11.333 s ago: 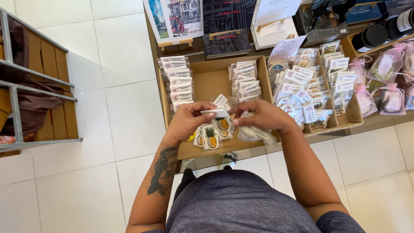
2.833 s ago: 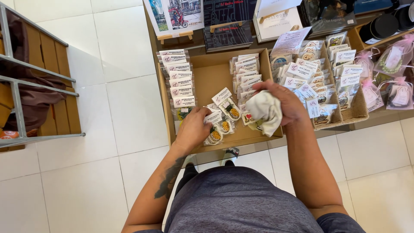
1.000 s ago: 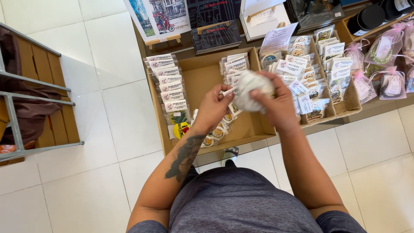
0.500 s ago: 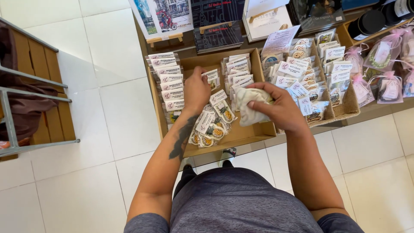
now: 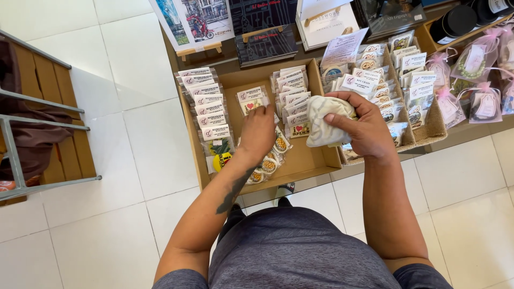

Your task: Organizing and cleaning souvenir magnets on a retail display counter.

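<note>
My right hand (image 5: 364, 126) is shut on a crumpled white cloth (image 5: 325, 119), held over the right edge of a shallow cardboard box (image 5: 310, 161). My left hand (image 5: 258, 128) reaches into the middle of the box, its fingertips on a small packet with a heart design (image 5: 249, 99). Rows of small bagged stickers (image 5: 206, 101) stand along the box's left side, and more packets (image 5: 292, 95) stand in its middle. Pineapple-print packets (image 5: 269, 160) lie partly hidden under my left wrist.
A second tray of packaged trinkets (image 5: 399, 80) sits to the right, with pink mesh gift bags (image 5: 474, 64) beyond it. Picture cards on stands (image 5: 193, 24) line the back of the table. A wooden and metal rack (image 5: 37, 123) stands on the white tiled floor at left.
My left hand has slid forward from the sticker row at left to the heart packet in the box's middle. The right hand with the cloth has drifted slightly right and lower.
</note>
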